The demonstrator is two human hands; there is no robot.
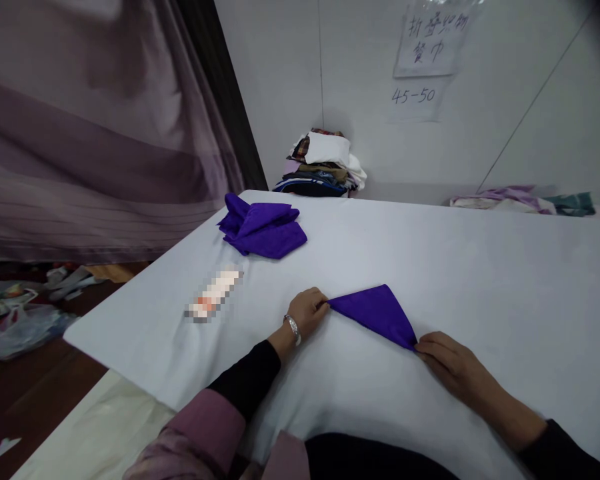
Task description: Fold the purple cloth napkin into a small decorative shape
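A purple cloth napkin (377, 312), folded into a triangle, lies on the white-covered table in front of me. My left hand (307, 310), with a silver bangle at the wrist, pinches its left tip. At its lower right corner, my right hand (443, 357) grips the fabric between thumb and fingers. Both hands rest close to the tabletop. Farther back on the left sits a loose heap of purple napkins (265, 227), apart from my hands; I cannot tell how many are in it.
A blurred-out oblong item (214, 295) lies on the white tabletop (505, 287) left of my hands. Beyond the far edge are a stack of folded clothes (325, 163) and more cloth (520, 200). A mauve curtain (95, 133) hangs at left, above plastic bags (27, 330).
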